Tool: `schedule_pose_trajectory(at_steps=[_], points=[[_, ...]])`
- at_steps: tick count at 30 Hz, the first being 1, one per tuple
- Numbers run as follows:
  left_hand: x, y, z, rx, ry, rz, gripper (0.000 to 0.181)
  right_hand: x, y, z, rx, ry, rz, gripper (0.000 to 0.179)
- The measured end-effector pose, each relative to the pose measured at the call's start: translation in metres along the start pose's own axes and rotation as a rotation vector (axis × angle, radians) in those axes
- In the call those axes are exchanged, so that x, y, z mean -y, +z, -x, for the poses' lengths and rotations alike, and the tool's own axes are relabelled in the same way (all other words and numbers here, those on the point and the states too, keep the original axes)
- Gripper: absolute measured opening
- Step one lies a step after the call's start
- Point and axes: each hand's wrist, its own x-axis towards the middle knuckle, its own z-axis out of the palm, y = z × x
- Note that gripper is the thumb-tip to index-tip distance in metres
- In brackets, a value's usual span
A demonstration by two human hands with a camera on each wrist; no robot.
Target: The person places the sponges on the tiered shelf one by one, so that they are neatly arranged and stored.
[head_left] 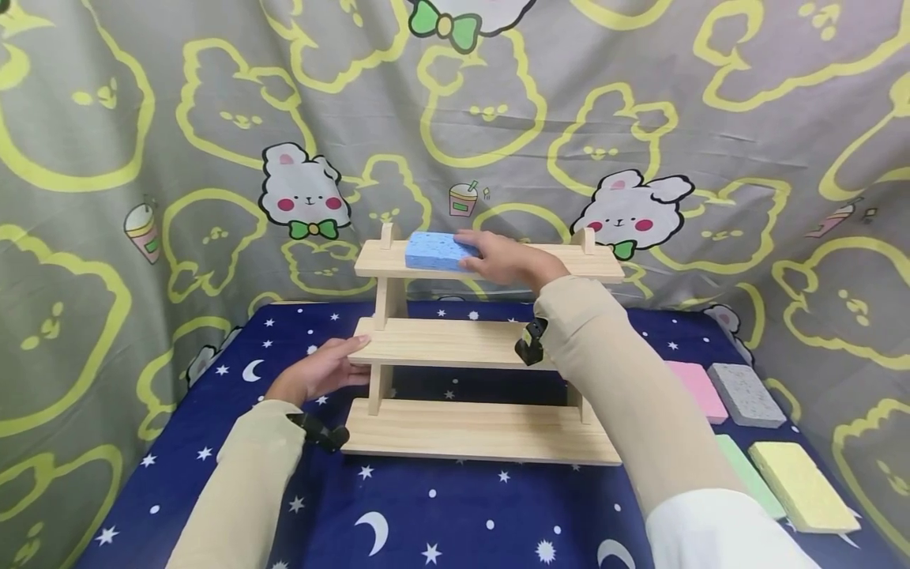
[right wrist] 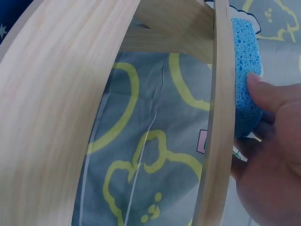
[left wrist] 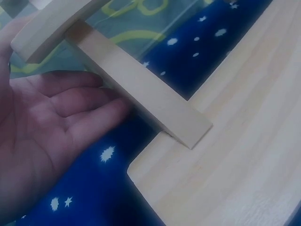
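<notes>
A three-tier wooden display stand (head_left: 455, 344) stands on the table. On its top shelf, left of centre, lies a blue sponge (head_left: 435, 251) with a porous surface. My right hand (head_left: 502, 258) grips the sponge's right end, and the right wrist view has the thumb against the face of the sponge (right wrist: 245, 61). At the left end of the middle shelf, my left hand (head_left: 321, 370) holds the stand, thumb on top of the board. Its other fingers reach underneath, beside the upright support (left wrist: 141, 84) in the left wrist view.
To the right of the stand lie a pink sponge (head_left: 698, 390), a grey sponge (head_left: 746, 393), a green sponge (head_left: 748, 474) and a yellow sponge (head_left: 803, 485). A dark blue cloth (head_left: 405, 506) with moons and stars covers the table. A patterned grey curtain (head_left: 498, 87) hangs behind.
</notes>
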Motion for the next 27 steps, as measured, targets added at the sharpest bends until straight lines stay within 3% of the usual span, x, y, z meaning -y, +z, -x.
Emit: schedule_pose_trajectory(at_steps=[17, 27], points=[[0.000, -0.001, 0.002, -0.005, 0.007, -0.019, 0.064, 0.012, 0.002, -0.010, 0.031, 0.017, 0.033, 0.057], [0.001, -0.001, 0.001, 0.000, 0.007, -0.012, 0.063, 0.008, 0.009, -0.006, -0.019, -0.005, -0.026, 0.056]])
